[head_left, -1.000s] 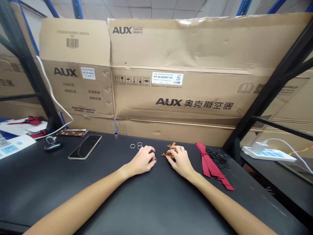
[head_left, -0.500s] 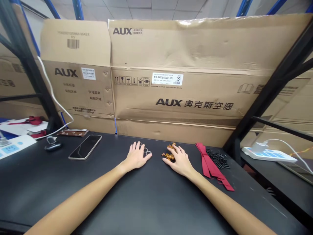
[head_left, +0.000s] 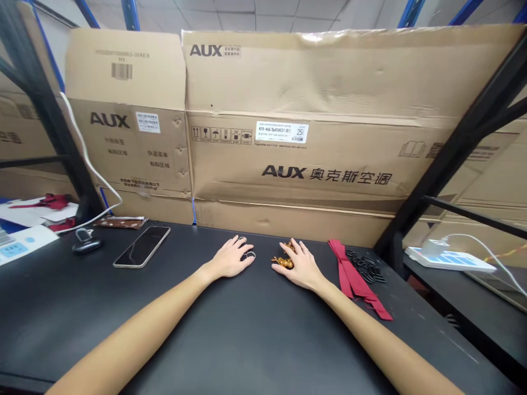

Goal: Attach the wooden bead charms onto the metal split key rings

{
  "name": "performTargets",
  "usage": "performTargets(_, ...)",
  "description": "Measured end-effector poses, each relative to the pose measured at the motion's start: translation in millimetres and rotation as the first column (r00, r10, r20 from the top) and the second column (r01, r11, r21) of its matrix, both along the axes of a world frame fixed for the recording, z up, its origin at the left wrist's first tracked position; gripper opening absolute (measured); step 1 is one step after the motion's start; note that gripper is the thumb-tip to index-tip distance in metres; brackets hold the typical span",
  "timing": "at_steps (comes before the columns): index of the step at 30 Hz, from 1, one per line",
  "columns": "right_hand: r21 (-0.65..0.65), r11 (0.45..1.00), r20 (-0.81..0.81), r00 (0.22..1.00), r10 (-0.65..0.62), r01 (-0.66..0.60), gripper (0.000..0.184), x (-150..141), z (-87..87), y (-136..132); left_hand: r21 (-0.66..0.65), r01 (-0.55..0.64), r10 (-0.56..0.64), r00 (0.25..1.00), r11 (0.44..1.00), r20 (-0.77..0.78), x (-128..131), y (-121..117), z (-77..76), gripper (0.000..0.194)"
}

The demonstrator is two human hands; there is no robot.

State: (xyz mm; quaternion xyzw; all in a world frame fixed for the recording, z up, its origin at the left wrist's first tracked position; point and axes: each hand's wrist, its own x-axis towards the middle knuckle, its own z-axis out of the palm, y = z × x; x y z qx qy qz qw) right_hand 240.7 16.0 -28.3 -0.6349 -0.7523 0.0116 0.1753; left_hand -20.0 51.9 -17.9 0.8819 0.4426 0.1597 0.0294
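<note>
My left hand [head_left: 230,258] lies palm down on the black table, fingers apart, partly over several thin silver rings [head_left: 250,254]. The fingers hide some of the rings. Palm down as well, my right hand [head_left: 302,267] rests with its fingers spread over small amber-brown bead pieces [head_left: 285,263]. Part of these beads shows between the thumb and index finger, and the rest is covered. Right of that hand are folded dark red fabric strips [head_left: 354,277], with a heap of black ring-shaped or buckle-like pieces [head_left: 366,265] beside them.
A phone [head_left: 142,248] lies on the left of the table [head_left: 242,340], near a small black device [head_left: 86,244] and a brown packet [head_left: 121,221]. Large cardboard boxes [head_left: 288,219] form a wall behind. Power strips [head_left: 450,259] and black rack posts stand at the sides.
My left hand has turned slightly, its fingers now pointing more to the right over the rings. My right hand stays almost in place over the beads.
</note>
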Motion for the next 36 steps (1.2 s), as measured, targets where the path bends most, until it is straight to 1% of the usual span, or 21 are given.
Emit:
performTargets(3, -0.014, 0.999, 0.017, 0.999, 0.044, -0.043, 0.079, 2, 0.2, 3, 0.035, 0.024, -0.025, 0.999, 0.999, 0.024, 0, 0, -0.4, 0.047)
performTargets(9, 0.066, 0.987, 0.012, 0.989, 0.145, -0.146, 0.054, 5, -1.1, 4, 0.056, 0.080, -0.085, 0.991, 0.995, 0.104, 1, -8, 4.8, 0.029)
performTargets(12, 0.115, 0.976, 0.001, 0.982, 0.188, -0.186, 0.047, 6, -2.0, 4, 0.045, 0.103, -0.108, 0.984, 0.994, 0.142, 2, -11, 9.7, 0.022)
performTargets(16, 0.151, 0.966, -0.016, 0.976, 0.215, -0.210, 0.043, 6, -1.9, 2, 0.008, 0.078, -0.078, 0.982, 0.997, 0.172, 2, -14, 13.5, 0.026)
performTargets(18, 0.152, 0.965, -0.017, 0.976, 0.218, -0.213, 0.043, 5, -1.1, 1, 0.006, 0.088, -0.088, 0.981, 0.996, 0.174, 2, -13, 13.3, 0.031)
performTargets(22, 0.148, 0.966, -0.016, 0.976, 0.217, -0.213, 0.042, 4, 0.1, 0, 0.005, 0.131, -0.131, 0.987, 0.991, 0.093, 0, -10, 10.3, 0.042)
performTargets(24, 0.149, 0.966, -0.019, 0.976, 0.217, -0.212, 0.041, 4, 0.0, 0, -0.009, 0.134, -0.133, 0.990, 0.991, 0.047, 0, -8, 8.9, 0.042)
performTargets(26, 0.155, 0.964, -0.022, 0.975, 0.220, -0.214, 0.041, 5, -0.3, 1, -0.002, 0.132, -0.132, 0.991, 0.991, 0.032, 1, -7, 8.1, 0.041)
performTargets(32, 0.180, 0.958, -0.040, 0.971, 0.236, -0.225, 0.040, 6, -1.3, 1, 0.033, 0.111, -0.113, 0.990, 0.993, 0.087, 0, -9, 9.5, 0.041)
performTargets(36, 0.196, 0.953, -0.037, 0.970, 0.242, -0.231, 0.043, 6, -3.2, 2, -0.031, 0.133, -0.132, 0.991, 0.991, 0.025, -1, -10, 11.2, 0.044)
